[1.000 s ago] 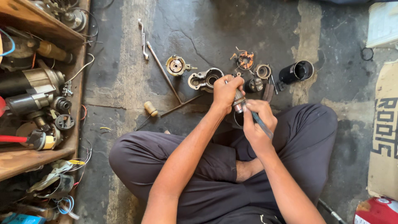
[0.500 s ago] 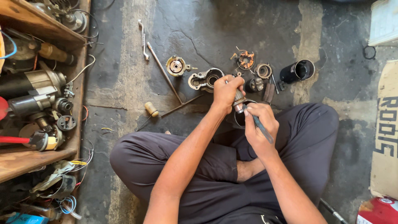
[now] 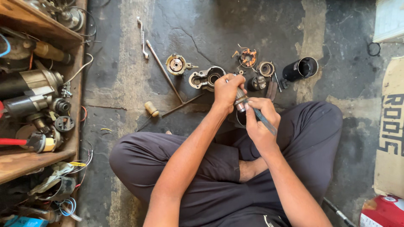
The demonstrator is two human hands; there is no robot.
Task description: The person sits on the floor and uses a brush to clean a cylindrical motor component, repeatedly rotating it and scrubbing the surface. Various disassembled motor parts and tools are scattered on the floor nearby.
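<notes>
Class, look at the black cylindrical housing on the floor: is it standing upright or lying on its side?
Lying on its side: the black housing rests lengthwise on the concrete floor, and its round open end faces sideways, showing a hollow inside.

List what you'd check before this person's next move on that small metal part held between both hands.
1. Left hand grip on the metal part: closed round its top, ok.
2. Right hand holds the thin blue-handled tool: ok.
3. Tool tip seated on the part: cannot tell, fingers hide it.
4. Loose pieces like the grey housing and black cylinder lie apart from the hands: ok.
5. Part supported from below: cannot tell.
</notes>
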